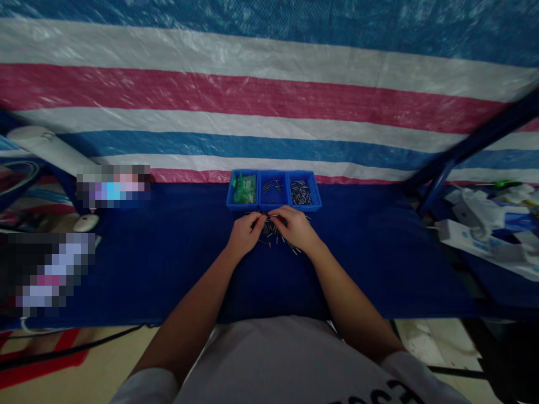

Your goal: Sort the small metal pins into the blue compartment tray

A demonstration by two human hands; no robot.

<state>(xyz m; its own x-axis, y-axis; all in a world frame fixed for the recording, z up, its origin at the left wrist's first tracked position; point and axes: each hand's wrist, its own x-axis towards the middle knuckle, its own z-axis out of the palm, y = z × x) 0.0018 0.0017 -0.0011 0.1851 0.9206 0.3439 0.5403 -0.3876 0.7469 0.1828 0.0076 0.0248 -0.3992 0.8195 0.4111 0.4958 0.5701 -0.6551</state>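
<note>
My left hand and my right hand meet fingertip to fingertip above a loose pile of thin metal pins on the blue tabletop. A small slim metal pin shows between them, pinched by the right fingers, its left end at my left fingertips. The left thumb and forefinger are pressed together; whether they grip the same pin or another small piece is too small to make out. Just beyond my hands stand three joined blue bins. More pins lie sparsely in the middle bin and thickly in the right bin.
Green and clear plastic packets fill the left bin. A striped plastic sheet hangs behind the blue table. Blurred-out items lie at the left, near a white tube. White boxes and a slanting blue frame post are at the right.
</note>
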